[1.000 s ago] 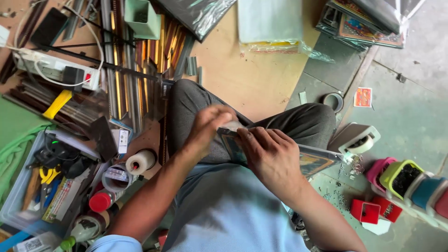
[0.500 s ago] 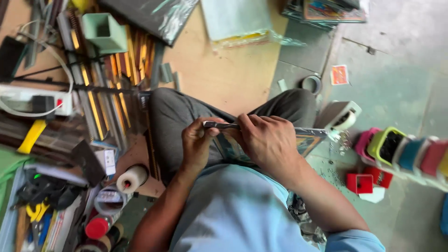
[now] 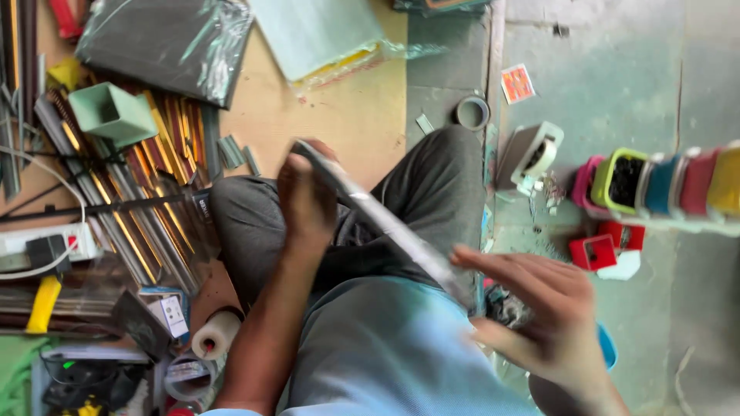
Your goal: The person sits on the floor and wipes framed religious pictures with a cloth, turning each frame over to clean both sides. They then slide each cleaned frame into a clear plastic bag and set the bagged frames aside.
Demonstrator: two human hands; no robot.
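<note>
I sit cross-legged on the floor in grey trousers and a light blue shirt. My left hand (image 3: 307, 194) grips one end of a long, thin silver-grey strip (image 3: 385, 223) that slants across my lap from upper left to lower right. My right hand (image 3: 539, 316) is off the strip, fingers spread, hovering beside its lower end above my right knee. The picture is motion-blurred, so the strip's exact shape is unclear.
A pile of gold and dark frame mouldings (image 3: 146, 208) lies to my left with a mint-green box (image 3: 112, 114), a white power strip (image 3: 46, 243) and a white roll (image 3: 216, 333). A tape roll (image 3: 472, 112), tape dispenser (image 3: 536, 158) and coloured small pots (image 3: 663, 185) sit on the right.
My right hand has let go of the strip and pulled away to the right. The left hand has tilted the strip from level to slanted, and my head has moved closer.
</note>
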